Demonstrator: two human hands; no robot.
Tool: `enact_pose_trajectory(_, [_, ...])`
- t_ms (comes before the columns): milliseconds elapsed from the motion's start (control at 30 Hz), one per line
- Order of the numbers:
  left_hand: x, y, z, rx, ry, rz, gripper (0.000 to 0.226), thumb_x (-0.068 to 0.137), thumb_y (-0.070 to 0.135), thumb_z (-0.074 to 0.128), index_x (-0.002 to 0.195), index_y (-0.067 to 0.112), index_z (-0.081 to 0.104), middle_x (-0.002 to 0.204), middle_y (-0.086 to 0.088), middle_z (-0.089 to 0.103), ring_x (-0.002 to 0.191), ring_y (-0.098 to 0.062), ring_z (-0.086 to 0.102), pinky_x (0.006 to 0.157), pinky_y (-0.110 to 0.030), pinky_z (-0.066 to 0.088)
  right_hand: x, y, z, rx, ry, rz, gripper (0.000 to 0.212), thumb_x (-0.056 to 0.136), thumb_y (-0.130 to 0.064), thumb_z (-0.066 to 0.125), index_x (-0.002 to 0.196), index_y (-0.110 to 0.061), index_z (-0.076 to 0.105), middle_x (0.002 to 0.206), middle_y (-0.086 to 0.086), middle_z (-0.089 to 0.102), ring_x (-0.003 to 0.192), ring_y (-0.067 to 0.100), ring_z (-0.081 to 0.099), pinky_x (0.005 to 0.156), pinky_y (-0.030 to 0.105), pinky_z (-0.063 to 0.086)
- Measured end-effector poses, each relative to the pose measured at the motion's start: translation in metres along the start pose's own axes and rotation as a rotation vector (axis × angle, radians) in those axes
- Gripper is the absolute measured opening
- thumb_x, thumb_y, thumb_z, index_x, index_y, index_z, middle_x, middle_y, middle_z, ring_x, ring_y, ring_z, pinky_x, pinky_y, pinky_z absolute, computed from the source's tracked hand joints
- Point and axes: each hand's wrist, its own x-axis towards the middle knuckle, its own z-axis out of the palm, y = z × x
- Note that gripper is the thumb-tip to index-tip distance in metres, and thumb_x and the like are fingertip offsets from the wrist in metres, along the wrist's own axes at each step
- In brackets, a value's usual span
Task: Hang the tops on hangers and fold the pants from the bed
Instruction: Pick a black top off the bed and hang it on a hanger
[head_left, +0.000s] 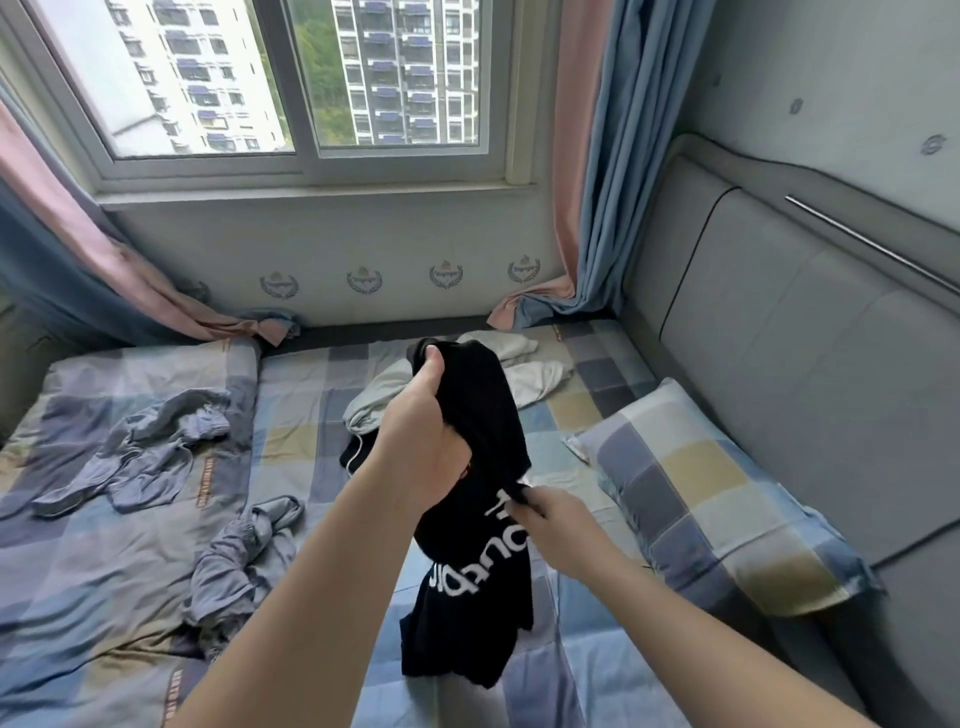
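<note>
Black top (467, 597), white lettering: hangs above the bed (582, 670), bunched. Left hand (421, 447): grip clenched on its upper part. Right hand (558, 525): grip pinching its edge. Grey garments (140, 447): crumpled on bed, left.

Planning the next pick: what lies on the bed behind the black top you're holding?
Behind the black top, white garments and a dark item with a white cord lie on the bed; the top covers their middle.
</note>
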Motion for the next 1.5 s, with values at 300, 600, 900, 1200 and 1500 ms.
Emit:
enact_pose_trajectory(300, [0.004, -0.002, -0.038, 0.549, -0.222, 0.057, 0.046, 0.096, 0.039, 0.063, 0.141, 0.034, 0.053, 0.134, 0.013, 0.057, 0.120, -0.007, 0.057, 0.098, -0.028, 0.041, 0.011, -0.027, -0.052, 0.129, 0.199, -0.149, 0.043, 0.103, -0.037, 0.052, 0.068, -0.013, 0.051, 0.051, -0.006, 0.051, 0.048, 0.013, 0.053, 0.049, 0.035, 0.045])
enact_pose_trajectory(600, [-0.013, -0.076, -0.052, 1.149, -0.393, -0.043, 0.050, 0.073, 0.044, 0.084, 0.116, 0.027, 0.062, 0.109, 0.009, 0.069, 0.098, -0.005, 0.068, 0.085, -0.026, 0.056, 0.022, -0.079, -0.088, 0.709, 0.233, -0.148, 0.036, 0.103, -0.032, 0.054, 0.082, -0.006, 0.065, 0.062, 0.006, 0.067, 0.058, 0.020, 0.069, 0.052, 0.031, 0.058])
enact_pose_trajectory(900, [0.007, -0.070, -0.055, 1.009, -0.082, 0.263, 0.014, 0.100, 0.017, 0.057, 0.095, 0.018, 0.070, 0.094, -0.004, 0.074, 0.093, -0.026, 0.069, 0.090, -0.054, 0.052, 0.013, -0.068, -0.091, 0.630, 0.148, -0.221, 0.023, 0.104, -0.017, 0.052, 0.121, -0.022, 0.068, 0.121, -0.005, 0.070, 0.116, 0.010, 0.064, 0.097, 0.029, 0.051])
enact_pose_trajectory(1200, [-0.001, -0.058, -0.048, 0.601, 0.074, 0.080, 0.022, 0.101, 0.019, 0.058, 0.097, 0.004, 0.073, 0.101, -0.022, 0.074, 0.090, -0.031, 0.068, 0.092, -0.051, 0.054, -0.021, -0.004, -0.026, 0.051, -0.285, -0.140, 0.107, 0.063, -0.057, 0.083, 0.151, -0.043, 0.025, 0.157, -0.014, 0.024, 0.143, 0.002, 0.027, 0.119, 0.034, 0.029])
enact_pose_trajectory(1500, [-0.011, -0.048, -0.061, 0.602, -0.179, -0.009, 0.026, 0.100, 0.005, 0.055, 0.102, 0.013, 0.079, 0.104, -0.019, 0.075, 0.089, -0.027, 0.072, 0.085, -0.040, 0.057, -0.015, -0.007, -0.009, 0.244, 0.004, -0.138, 0.041, 0.098, -0.016, 0.053, 0.079, -0.048, 0.067, 0.078, -0.025, 0.067, 0.074, -0.011, 0.058, 0.070, 0.010, 0.042])
